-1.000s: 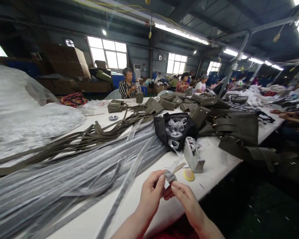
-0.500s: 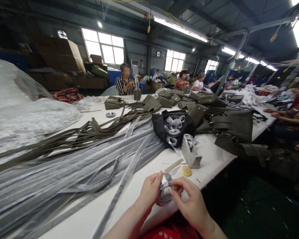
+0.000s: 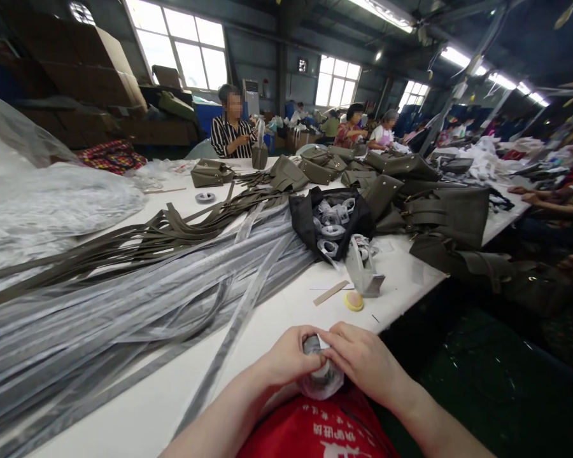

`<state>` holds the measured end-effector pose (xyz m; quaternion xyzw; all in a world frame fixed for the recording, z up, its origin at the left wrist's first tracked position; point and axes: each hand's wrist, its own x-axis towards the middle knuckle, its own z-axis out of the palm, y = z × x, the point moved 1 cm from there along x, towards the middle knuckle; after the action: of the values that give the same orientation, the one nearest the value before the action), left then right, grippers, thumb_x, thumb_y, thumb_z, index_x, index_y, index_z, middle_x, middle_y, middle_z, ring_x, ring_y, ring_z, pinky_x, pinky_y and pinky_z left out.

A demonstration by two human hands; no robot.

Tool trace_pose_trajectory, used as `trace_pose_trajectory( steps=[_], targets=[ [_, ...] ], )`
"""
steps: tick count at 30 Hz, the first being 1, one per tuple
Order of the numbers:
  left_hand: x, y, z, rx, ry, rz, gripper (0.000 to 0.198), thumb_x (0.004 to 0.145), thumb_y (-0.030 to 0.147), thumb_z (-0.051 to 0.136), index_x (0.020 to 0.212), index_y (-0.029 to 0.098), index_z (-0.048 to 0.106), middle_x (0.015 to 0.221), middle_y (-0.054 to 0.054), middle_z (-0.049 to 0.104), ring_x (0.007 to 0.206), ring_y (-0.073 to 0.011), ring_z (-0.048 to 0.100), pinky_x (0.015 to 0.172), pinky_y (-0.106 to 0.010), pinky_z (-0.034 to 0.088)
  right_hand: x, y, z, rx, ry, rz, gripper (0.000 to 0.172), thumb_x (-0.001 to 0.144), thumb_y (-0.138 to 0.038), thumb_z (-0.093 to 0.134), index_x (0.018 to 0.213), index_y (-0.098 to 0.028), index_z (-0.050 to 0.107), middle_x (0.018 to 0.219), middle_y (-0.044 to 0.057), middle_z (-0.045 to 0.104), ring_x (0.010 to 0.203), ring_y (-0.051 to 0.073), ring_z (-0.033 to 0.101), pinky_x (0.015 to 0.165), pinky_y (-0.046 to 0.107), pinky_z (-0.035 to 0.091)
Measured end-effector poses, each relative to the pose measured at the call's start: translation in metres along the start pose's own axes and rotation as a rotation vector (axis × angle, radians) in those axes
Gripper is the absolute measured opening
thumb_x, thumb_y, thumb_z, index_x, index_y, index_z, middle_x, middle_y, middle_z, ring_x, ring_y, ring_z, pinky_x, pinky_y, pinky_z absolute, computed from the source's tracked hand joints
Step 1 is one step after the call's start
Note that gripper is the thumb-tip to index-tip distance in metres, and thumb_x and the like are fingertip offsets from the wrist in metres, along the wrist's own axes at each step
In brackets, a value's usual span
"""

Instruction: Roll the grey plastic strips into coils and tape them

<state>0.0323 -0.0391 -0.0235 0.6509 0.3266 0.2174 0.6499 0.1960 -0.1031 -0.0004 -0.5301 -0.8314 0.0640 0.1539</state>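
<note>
Close to my body, at the front edge of the table, both hands hold a coiled dark strap in clear plastic wrap (image 3: 321,381). My left hand (image 3: 289,357) grips its left side, fingers and thumb bent round it. My right hand (image 3: 363,356) presses its fingers onto a white patch at the top of the coil. The fingertips of both hands meet there and hide part of it. Just beyond lie a round yellow-rimmed disc (image 3: 354,301) and a flat brown strip (image 3: 331,292). A grey tape dispenser (image 3: 367,270) stands behind them.
Long plastic-sleeved straps (image 3: 138,305) and bare olive straps (image 3: 157,238) cover the left. A black bag (image 3: 305,226) holds several wrapped coils. Olive handbags (image 3: 451,213) are piled at the right. Across the table sits a person in a striped shirt (image 3: 233,130).
My hands have drawn the coil nearer my body. My right fingers have closed over its top and now meet the left ones. The view has tilted down.
</note>
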Motion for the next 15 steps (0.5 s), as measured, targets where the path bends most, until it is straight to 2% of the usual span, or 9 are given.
trace_pose_trajectory(
  steps=[4, 10, 13, 15],
  targets=[
    [0.002, 0.000, 0.005, -0.036, -0.034, 0.012, 0.027, 0.068, 0.022, 0.063, 0.090, 0.009, 0.072, 0.079, -0.004, 0.067, 0.071, -0.0165, 0.055, 0.067, -0.025, 0.044, -0.008, -0.002, 0.011, -0.183, 0.055, -0.088, 0.030, 0.096, -0.016, 0.041, 0.121, -0.013, 0.057, 0.088, 0.009, 0.063, 0.078, 0.020, 0.059, 0.067, 0.032, 0.047],
    [0.002, 0.004, 0.010, -0.115, 0.002, -0.055, 0.028, 0.069, 0.022, 0.061, 0.092, 0.009, 0.071, 0.074, -0.004, 0.066, 0.065, -0.0151, 0.055, 0.064, -0.026, 0.045, -0.009, -0.002, 0.017, -0.208, 0.210, -0.032, 0.031, 0.098, -0.016, 0.033, 0.109, -0.013, 0.062, 0.084, 0.009, 0.063, 0.075, 0.021, 0.059, 0.067, 0.033, 0.046],
    [0.003, 0.006, 0.013, -0.122, 0.036, -0.049, 0.028, 0.070, 0.023, 0.062, 0.093, 0.011, 0.072, 0.078, -0.004, 0.068, 0.069, -0.0149, 0.056, 0.068, -0.026, 0.046, -0.011, -0.002, 0.018, -0.218, 0.311, -0.024, 0.031, 0.098, -0.017, 0.034, 0.105, -0.013, 0.064, 0.082, 0.010, 0.065, 0.076, 0.020, 0.060, 0.068, 0.032, 0.047],
    [0.003, 0.005, 0.015, -0.210, 0.022, -0.073, 0.030, 0.069, 0.027, 0.065, 0.093, 0.011, 0.071, 0.074, -0.003, 0.067, 0.065, -0.0145, 0.056, 0.066, -0.026, 0.046, -0.014, -0.002, 0.020, -0.235, 0.361, -0.034, 0.029, 0.097, -0.017, 0.036, 0.103, -0.013, 0.064, 0.082, 0.010, 0.066, 0.074, 0.020, 0.060, 0.068, 0.032, 0.048]
  ],
)
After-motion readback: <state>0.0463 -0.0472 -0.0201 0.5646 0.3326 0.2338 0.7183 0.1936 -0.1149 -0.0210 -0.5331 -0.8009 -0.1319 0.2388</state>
